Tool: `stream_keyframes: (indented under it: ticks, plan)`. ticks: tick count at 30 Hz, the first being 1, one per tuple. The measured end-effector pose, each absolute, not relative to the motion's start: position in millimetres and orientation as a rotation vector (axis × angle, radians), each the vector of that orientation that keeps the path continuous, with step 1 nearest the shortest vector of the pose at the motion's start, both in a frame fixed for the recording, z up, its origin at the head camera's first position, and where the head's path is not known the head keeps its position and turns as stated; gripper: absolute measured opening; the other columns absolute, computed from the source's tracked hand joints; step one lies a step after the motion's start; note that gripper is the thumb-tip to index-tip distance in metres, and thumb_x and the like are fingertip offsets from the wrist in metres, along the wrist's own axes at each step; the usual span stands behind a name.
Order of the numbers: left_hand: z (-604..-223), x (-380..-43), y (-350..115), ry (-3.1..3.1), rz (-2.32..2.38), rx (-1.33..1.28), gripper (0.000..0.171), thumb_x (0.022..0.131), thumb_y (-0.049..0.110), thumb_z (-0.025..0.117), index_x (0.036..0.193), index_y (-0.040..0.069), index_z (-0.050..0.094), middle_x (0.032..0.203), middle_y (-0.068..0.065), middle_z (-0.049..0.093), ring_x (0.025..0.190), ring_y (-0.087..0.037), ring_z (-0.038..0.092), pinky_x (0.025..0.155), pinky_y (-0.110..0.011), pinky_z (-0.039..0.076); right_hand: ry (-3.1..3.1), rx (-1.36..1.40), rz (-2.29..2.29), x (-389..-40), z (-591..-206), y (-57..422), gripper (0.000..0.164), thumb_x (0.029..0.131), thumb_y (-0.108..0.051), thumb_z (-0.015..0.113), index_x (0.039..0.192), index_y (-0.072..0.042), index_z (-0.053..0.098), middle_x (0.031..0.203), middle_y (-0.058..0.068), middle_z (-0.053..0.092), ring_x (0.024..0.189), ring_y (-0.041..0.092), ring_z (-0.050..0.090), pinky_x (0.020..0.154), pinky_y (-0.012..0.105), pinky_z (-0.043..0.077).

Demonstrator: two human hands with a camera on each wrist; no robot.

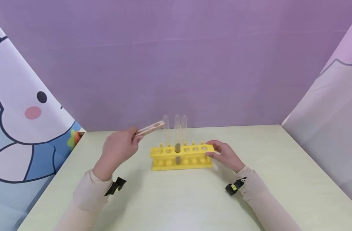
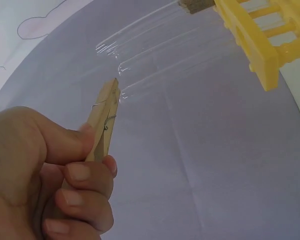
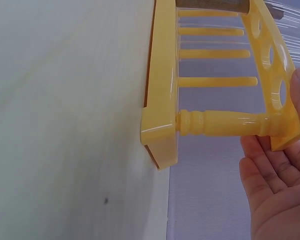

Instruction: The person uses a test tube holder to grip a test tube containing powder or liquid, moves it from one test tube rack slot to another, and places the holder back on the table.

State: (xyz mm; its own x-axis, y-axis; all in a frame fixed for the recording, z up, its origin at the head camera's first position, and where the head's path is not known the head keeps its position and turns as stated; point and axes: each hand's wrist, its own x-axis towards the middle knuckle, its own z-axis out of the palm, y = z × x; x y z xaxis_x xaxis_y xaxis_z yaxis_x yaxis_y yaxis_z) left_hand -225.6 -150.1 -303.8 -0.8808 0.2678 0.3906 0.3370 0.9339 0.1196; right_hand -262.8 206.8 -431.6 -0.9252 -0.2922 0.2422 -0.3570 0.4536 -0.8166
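My left hand (image 1: 120, 149) pinches a wooden test tube clamp (image 1: 150, 129) with a wire spring between thumb and curled fingers. The clamp's tip overlaps the leftmost of several clear glass test tubes (image 1: 184, 122) in the head view. These stand upside down, round ends up, along the back of a yellow test tube rack (image 1: 181, 167). My right hand (image 1: 225, 156) grips the rack's top plate at its right end, thumb above and fingers beneath. A brown rod-shaped piece (image 1: 178, 148) stands upright through one hole of the rack; the other front holes hold nothing.
The rack stands on a pale table (image 1: 176, 195), near its back edge. Behind rises a purple backdrop (image 1: 179, 64). Cartoon-printed cloth (image 1: 29, 144) hangs at the left, and a pale cloth (image 1: 331, 112) hangs at the right.
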Motion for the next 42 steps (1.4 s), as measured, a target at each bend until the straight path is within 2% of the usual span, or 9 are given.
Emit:
stream_keyframes:
  ticks: [11,23,31,42]
  plan:
    - [-298,-226,-142,-2.664,-0.324,-0.495,0.025,0.091,0.025,0.061,0.073,0.015,0.046,0.051,0.001,0.035,0.043,-0.017,0.033,0.041,-0.031,0.025,-2.616,0.594,1.486,-263,-433,206,0.039,0.085,-0.013,0.07,0.119,0.0,0.057,0.121,0.016,0.06,0.116,0.032,0.055,0.1,0.049,0.038]
    - [-294,-227,-128,-2.614,-0.297,-0.596,0.019,0.092,0.023,0.06,0.078,0.013,0.051,0.051,0.001,0.035,0.042,-0.016,0.031,0.041,-0.029,0.023,-2.602,0.615,1.514,-261,-431,206,0.039,0.085,-0.01,0.068,0.12,0.002,0.056,0.12,0.018,0.06,0.113,0.032,0.057,0.1,0.049,0.038]
    - [-293,-227,-120,-2.604,-0.299,-0.645,0.02,0.092,0.021,0.061,0.076,0.013,0.05,0.052,0.001,0.035,0.043,-0.016,0.031,0.041,-0.028,0.023,-2.603,0.622,1.513,-243,-406,197,0.037,0.086,0.0,0.065,0.119,0.011,0.053,0.117,0.027,0.059,0.11,0.039,0.057,0.099,0.053,0.037]
    - [-290,-231,-112,-2.614,-0.323,-0.656,0.02,0.092,0.02,0.06,0.075,0.013,0.052,0.051,0.002,0.033,0.043,-0.014,0.027,0.042,-0.026,0.02,-2.616,0.597,1.534,-238,-398,195,0.037,0.086,-0.001,0.065,0.119,0.01,0.053,0.12,0.025,0.058,0.112,0.037,0.056,0.1,0.049,0.038]
